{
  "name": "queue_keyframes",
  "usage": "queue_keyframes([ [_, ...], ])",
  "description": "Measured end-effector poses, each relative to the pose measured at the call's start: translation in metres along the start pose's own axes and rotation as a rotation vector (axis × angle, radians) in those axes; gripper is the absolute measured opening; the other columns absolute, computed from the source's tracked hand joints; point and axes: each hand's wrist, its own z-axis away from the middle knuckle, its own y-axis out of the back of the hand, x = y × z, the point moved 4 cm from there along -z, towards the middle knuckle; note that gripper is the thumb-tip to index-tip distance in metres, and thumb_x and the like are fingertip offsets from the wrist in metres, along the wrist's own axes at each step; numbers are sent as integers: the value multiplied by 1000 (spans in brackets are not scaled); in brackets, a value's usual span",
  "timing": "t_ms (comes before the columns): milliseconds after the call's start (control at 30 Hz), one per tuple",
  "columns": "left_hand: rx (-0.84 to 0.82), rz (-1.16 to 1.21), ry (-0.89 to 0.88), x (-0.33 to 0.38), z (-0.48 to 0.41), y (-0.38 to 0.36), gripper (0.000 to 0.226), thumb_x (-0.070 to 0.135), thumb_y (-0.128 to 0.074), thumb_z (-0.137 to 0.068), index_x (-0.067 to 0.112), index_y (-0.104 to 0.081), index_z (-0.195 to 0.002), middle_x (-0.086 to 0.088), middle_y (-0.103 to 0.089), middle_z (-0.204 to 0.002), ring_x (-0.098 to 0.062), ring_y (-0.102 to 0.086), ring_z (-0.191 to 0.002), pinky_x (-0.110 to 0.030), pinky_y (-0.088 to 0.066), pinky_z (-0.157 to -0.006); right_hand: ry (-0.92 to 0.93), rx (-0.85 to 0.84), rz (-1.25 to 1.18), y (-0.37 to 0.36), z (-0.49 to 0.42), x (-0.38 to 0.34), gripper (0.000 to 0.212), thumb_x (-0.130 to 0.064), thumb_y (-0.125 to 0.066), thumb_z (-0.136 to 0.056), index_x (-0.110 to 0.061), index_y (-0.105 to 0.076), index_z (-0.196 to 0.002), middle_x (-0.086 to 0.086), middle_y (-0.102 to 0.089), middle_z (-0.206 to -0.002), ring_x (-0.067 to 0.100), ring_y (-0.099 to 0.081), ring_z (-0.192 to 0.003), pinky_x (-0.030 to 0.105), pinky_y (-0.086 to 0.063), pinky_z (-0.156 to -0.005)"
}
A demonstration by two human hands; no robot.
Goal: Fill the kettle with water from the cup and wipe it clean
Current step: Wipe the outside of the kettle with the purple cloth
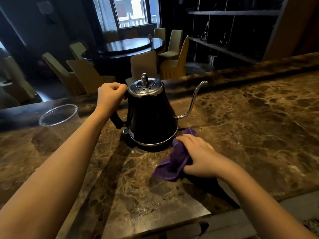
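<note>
- The handle of the kettle (151,116) is gripped by the left hand (110,96), near the lid.
- A purple cloth (174,163) is clutched in the right hand (198,156) and pressed against the kettle's lower right side.
- The kettle is stood upright on the marble bench (250,121), lid on, spout turned right.
- A clear cup (58,118) is seen left of the kettle, well apart, looking empty.

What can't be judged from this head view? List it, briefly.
- Water level inside the black gooseneck kettle: hidden by its opaque body and closed steel lid.
- Top of the kettle's black handle: covered by the left hand.
- Kettle's far side: faces away.
- Water in the clear plastic cup: unclear.
- Part of the purple cloth: under the right hand.
</note>
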Motion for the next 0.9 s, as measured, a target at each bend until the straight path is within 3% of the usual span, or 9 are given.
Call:
queue_keyframes([
  [67, -8, 8, 10, -1, -1, 0, 43, 17, -49, -75, 27, -42, -33, 16, -46, -33, 1, -37, -37, -10, -27, -41, -3, -143, -20, 12, 13, 11, 90, -43, -70, -71, -26, -18, -143, 0, -19, -154, 20, -18, -140, 34, -21, -114],
  [133, -28, 7, 17, -1, -3, -1, 39, 16, -49, -76, 26, -44, -38, 16, -48, -34, 0, -38, -38, -13, -29, -42, -66, -168, -177, 25, 20, 19, 71, -53, -67, -71, -29, -40, -132, -4, -44, -139, 15, -41, -125, 27, -37, -99],
  [233, -63, 6, 22, 0, -5, -4, 35, 14, -49, -77, 18, -46, -43, 15, -49, -36, -1, -38, -39, -20, -31, -45, -278, 210, -371, 37, 8, 27, 43, -58, -55, -79, -20, -60, -98, -1, -65, -99, 16, -59, -92, 32, -48, -76],
  [300, -75, 17, 29, 0, -5, -5, 34, 12, -49, -78, 17, -46, -44, 14, -49, -35, -2, -38, -39, -23, -31, -46, -373, 283, -239, 26, -8, 24, 50, -54, -54, -83, -10, -58, -106, 9, -61, -109, 27, -56, -102, 39, -47, -86],
  [367, -85, 21, 37, 0, -5, -5, 34, 12, -49, -78, 16, -47, -44, 14, -48, -35, -3, -37, -41, -24, -32, -47, -408, 202, -162, 9, -20, 19, 51, -47, -57, -83, -6, -58, -113, 15, -54, -122, 34, -49, -113, 40, -44, -94],
  [467, -91, 23, 40, 0, -5, -5, 35, 11, -49, -79, 16, -47, -45, 14, -48, -36, -5, -37, -43, -24, -32, -48, -445, 192, -166, 5, -28, 23, 27, -25, -58, -80, -6, -66, -98, 17, -63, -111, 35, -56, -104, 37, -47, -83],
  [633, -92, 30, 35, 0, -5, -6, 36, 9, -48, -80, 16, -45, -45, 13, -47, -35, -3, -37, -39, -21, -31, -47, -534, 610, -457, 9, -24, 36, 11, -10, -51, -87, -11, -61, -85, 8, -63, -95, 24, -56, -86, 30, -40, -70],
  [767, -84, 18, 26, 0, -5, -6, 36, 11, -49, -80, 15, -45, -45, 14, -46, -34, -3, -36, -40, -25, -31, -49, -553, 808, -908, 0, -44, 42, 8, -9, -50, -89, -14, -56, -91, 5, -59, -93, 21, -56, -86, 33, -46, -74],
  [900, -56, 11, 14, 1, -2, -7, 38, 10, -48, -79, 17, -42, -42, 14, -44, -33, -3, -34, -39, -26, -30, -50, -473, 652, -1236, -11, -73, 36, 34, -1, -49, -87, -7, -51, -121, 6, -59, -99, 17, -58, -87, 24, -47, -74],
])
